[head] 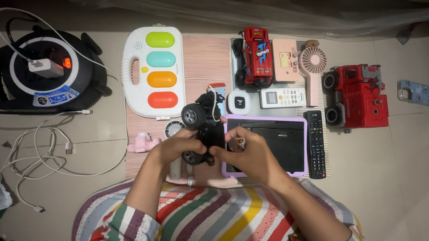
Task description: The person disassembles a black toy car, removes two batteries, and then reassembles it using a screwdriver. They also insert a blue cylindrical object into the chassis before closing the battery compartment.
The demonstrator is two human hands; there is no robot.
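Both my hands hold a black toy car (205, 125) with grey wheels, turned on its side above a pink mat (205, 62). My left hand (177, 145) grips the car's left side near a wheel. My right hand (246, 155) holds its right side and also pinches a small silver cylinder, like a battery, between thumb and finger. Just right of the car lies a tablet-like device in a purple case (297, 158) with a dark screen.
On the mat and floor lie a white toy keyboard with coloured keys (154, 69), a red toy jeep (254, 55), a pink hand fan (313, 67), two remotes (315, 144), a red toy truck (358, 95), a cable reel (43, 72) and loose white cables (44, 147).
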